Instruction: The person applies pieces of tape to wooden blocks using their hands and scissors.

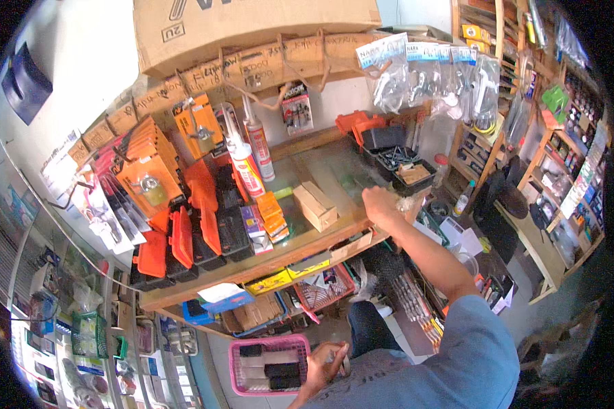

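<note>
My right hand [380, 204] rests at the right end of the wooden counter [266, 255], its fingers curled down; whether it holds anything I cannot tell. Close by it lies a small crumpled clear item [405, 204]. Low in front of my body, my left hand [326, 364] has its fingers bent around something small that I cannot make out. Just left of that hand a pink plastic basket [231, 365] holds dark and whitish packs. On the counter lies a small cardboard box [314, 205], left of my right hand. Behind the right hand stands a black tray [414, 176] with a cardboard piece and metal fasteners.
Black toolboxes with orange lids [181, 237] line the counter's left side. Sealant tubes [244, 166] and orange boxes [272, 217] stand nearer the middle. Packaged faucets [389, 82] hang at the back. Below are a red basket [327, 289] and a blue tray [197, 313].
</note>
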The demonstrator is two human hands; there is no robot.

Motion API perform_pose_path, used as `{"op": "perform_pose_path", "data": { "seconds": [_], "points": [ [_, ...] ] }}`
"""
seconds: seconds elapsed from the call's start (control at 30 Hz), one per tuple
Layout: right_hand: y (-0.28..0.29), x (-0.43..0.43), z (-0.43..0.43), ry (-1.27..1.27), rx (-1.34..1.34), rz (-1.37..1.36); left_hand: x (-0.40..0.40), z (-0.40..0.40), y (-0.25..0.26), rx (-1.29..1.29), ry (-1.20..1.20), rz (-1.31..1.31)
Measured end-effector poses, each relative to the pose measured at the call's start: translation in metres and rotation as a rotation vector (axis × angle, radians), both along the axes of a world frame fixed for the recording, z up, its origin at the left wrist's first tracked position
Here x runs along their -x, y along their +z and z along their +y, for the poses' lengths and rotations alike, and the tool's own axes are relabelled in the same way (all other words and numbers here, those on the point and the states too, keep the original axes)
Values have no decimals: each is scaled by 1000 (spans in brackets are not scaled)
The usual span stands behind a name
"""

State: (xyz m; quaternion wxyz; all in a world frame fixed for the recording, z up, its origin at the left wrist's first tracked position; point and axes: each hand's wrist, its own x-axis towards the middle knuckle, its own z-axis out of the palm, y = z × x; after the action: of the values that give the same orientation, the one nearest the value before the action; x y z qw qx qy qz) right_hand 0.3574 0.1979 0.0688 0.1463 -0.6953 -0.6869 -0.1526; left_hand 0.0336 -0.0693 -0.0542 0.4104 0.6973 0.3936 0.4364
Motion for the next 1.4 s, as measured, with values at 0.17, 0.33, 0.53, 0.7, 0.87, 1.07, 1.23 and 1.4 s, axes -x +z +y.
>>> {"op": "perform_pose_path", "data": {
  "seconds": [0.17, 0.33, 0.53, 0.7, 0.87, 1.07, 1.23, 1.4],
  "points": [
    [-4, 9, 0, 12, -21, -42, 3, -1, 0, 247, 91, -16],
    [2, 16, 2, -15, 53, -49, 16, 13, 3, 51, 68, 105],
    [-9, 17, 1, -47, -10, -19, 33, 21, -21, 165, 224, 122],
    [-9, 7, 2, -75, 110, -82, 21, 16, -36, 171, 172, 62],
    [-2, 7, -1, -91, 124, -82, 10, 21, -23, 74, 180, 18],
    [0, 15, 5, -125, 169, -68, 17, 27, -23, 198, 249, 19],
    [-11, 9, 0, -91, 30, -117, 25, 36, -3, 156, 290, 15],
    [-10, 4, -4, -96, 90, -117, 20, 20, -16, 311, 298, -65]
  ]
}}
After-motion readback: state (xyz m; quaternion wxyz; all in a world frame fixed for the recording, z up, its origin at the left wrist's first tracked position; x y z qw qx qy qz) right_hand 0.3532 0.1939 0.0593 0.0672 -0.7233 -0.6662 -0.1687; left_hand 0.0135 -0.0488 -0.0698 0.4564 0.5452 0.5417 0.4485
